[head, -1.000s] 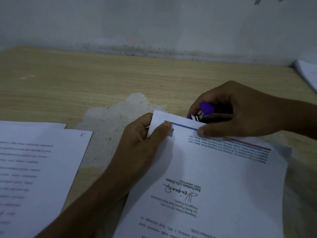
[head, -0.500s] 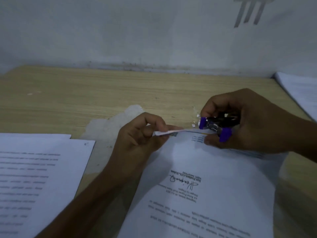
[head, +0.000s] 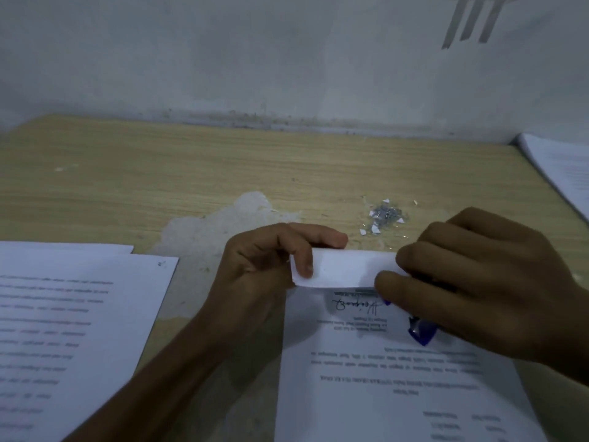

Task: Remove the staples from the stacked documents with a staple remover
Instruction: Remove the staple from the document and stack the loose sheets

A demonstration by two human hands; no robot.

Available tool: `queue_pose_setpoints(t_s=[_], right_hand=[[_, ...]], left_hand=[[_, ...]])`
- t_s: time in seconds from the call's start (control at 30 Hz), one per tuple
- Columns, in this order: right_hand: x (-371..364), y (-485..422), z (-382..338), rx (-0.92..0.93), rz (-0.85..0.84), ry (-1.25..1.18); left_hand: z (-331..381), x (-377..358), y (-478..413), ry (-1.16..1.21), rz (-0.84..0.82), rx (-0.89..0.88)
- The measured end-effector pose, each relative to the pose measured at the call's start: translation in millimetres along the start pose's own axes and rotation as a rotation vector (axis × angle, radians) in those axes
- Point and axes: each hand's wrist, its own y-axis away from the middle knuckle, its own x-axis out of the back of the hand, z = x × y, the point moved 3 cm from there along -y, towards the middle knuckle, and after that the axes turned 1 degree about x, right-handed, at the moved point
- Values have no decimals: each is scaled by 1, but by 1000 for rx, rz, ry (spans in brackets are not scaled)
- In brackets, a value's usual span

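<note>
On my feed the white printed document (head: 398, 387) lies on the pale wood-grain desk (head: 191, 173) with its text upside down to the camera. Its far edge is folded back toward me into a narrow blank flap (head: 347, 267). The left hand (head: 264, 272) pinches the flap's left end between thumb and fingers. The right hand (head: 478, 288) is curled over the flap's right end, fingertips pressing on the paper, with the blue-purple plastic staple remover (head: 422, 333) tucked under the palm. Only a bit of its handle shows against the document, so I cannot see its jaws or any staple.

Just beyond the document sits a small heap of loose metal staples and torn paper scraps (head: 385, 216). Left of the document lies a stack of printed sheets (head: 63, 330), and well beyond its right side there is another paper stack (head: 564, 167).

I judge the job to be partway done: the heap suggests some staples are already out, and this document's stapled edge is being turned over for work. The next move calls for bringing the remover's jaws out to the staple while the left hand pins the flap flat, then biting under the wire gently so the corner does not tear.
</note>
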Motion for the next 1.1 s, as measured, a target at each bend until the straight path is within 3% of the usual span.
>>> queue_pose_setpoints(t_s=[0.07, 0.43, 0.7, 0.87, 1.1], right_hand=[[-4, 4, -2, -19, -10, 27], [-12, 9, -6, -74, -42, 30], [-8, 0, 5, -201, -151, -99], [-7, -1, 25, -461, -109, -376], [-22, -7, 36, -574, -84, -183]], left_hand=[[-1, -1, 1, 112, -7, -5], [-5, 0, 2, 134, 1, 36], [-2, -2, 2, 150, 37, 109], [-1, -2, 2, 178, 142, 243], [-2, -7, 5, 149, 238, 465]])
